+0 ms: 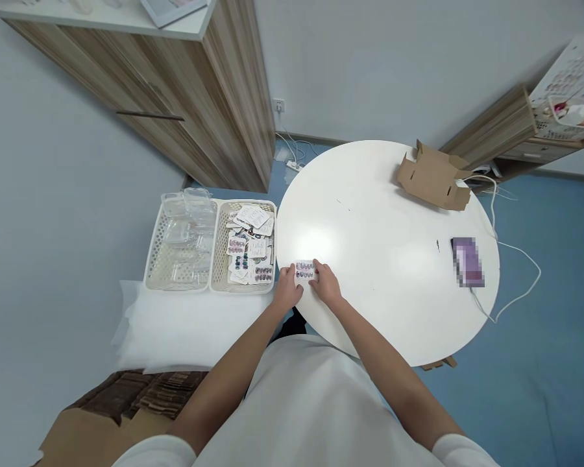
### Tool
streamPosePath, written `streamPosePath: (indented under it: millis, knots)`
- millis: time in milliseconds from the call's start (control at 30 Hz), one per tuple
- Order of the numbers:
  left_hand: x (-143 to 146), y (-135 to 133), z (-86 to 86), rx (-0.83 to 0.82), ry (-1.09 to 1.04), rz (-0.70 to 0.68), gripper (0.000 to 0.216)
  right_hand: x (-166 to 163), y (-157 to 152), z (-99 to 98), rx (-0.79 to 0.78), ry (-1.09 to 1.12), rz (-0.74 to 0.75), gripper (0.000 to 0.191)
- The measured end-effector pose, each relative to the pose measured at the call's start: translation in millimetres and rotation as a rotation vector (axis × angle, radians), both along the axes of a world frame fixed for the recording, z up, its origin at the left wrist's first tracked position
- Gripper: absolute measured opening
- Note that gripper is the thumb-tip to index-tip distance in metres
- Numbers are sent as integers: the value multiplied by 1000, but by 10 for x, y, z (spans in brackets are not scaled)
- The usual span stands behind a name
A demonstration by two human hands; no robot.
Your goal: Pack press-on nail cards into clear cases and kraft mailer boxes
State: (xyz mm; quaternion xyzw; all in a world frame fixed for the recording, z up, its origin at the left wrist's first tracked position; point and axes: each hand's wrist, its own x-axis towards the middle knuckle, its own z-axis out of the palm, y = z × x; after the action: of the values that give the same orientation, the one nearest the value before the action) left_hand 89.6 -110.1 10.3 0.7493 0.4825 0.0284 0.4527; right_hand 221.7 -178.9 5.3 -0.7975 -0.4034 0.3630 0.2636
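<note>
A small white card of coloured press-on nails (pixel 304 270) lies at the near left edge of the round white table (pixel 384 214). My left hand (pixel 288 290) grips the card's left side with curled fingers. My right hand (pixel 326 284) holds its right side, fingers bent over the edge. Both hands rest on the tabletop, close together.
Left of the table stand two white perforated baskets: one (pixel 175 250) with clear plastic cases, one (pixel 246 246) with several nail cards. A folded cardboard box (pixel 433 176) and a purple phone (pixel 467 261) with a white cable lie on the table. A wooden cabinet (pixel 185 97) stands behind.
</note>
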Motion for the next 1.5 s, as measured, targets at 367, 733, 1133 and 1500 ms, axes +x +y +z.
streamPosePath:
  millis: [367, 733, 1133, 1500]
  knots:
    - [32, 44, -30, -28, -122, 60, 67, -161, 38, -6, 135, 210, -257, 60]
    - [11, 67, -31, 32, -148, 48, 67, -138, 64, 19, 163, 203, -266, 59]
    - [-234, -461, 168, 59, -158, 282, 57, -62, -390, 130, 230, 206, -134, 43]
    - [-1161, -849, 522, -29, -255, 387, 58, -482, -537, 406, 185, 352, 125, 34]
